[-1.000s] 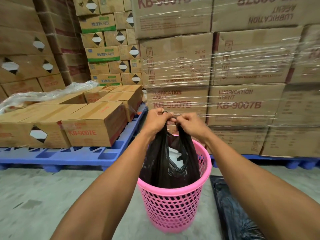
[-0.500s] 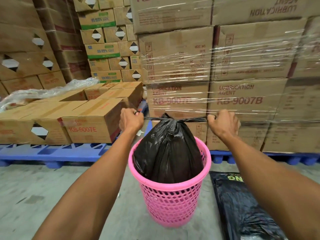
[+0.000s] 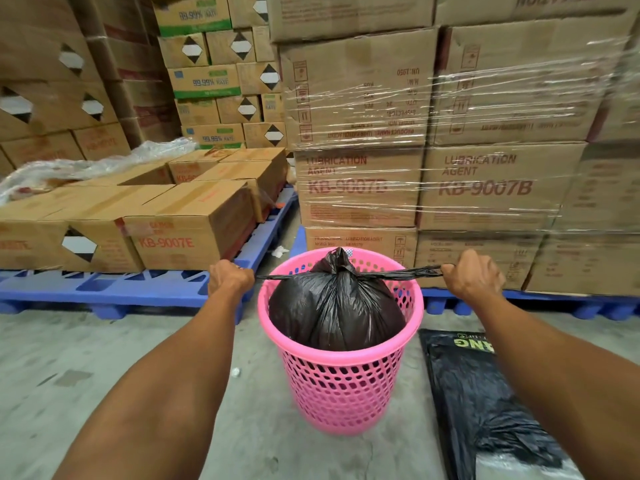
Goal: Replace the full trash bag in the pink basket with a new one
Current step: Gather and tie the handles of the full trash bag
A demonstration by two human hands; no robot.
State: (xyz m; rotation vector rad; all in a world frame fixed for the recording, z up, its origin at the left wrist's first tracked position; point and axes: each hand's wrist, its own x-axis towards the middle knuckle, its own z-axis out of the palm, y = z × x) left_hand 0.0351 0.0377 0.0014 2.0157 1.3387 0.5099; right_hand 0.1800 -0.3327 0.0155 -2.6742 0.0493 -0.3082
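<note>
A pink perforated basket (image 3: 346,386) stands on the concrete floor in front of me. Inside it sits a full black trash bag (image 3: 334,310), knotted at its top. Two stretched black bag handles run out sideways from the knot. My left hand (image 3: 229,278) is fisted on the left handle, just left of the basket rim. My right hand (image 3: 472,273) is fisted on the right handle, pulled out beyond the rim to the right. A flat black pack of new bags (image 3: 485,407) lies on the floor right of the basket.
Blue pallets (image 3: 114,292) carry cardboard boxes (image 3: 180,230) at the left. A tall shrink-wrapped stack of boxes (image 3: 450,150) rises right behind the basket. Small white scraps (image 3: 280,251) lie on the floor between the pallets. Bare concrete floor (image 3: 69,368) spreads at the lower left.
My hands started together above the open bag, then pulled apart sideways. The bag's top is now cinched into a knot and the handles are stretched tighter and wider.
</note>
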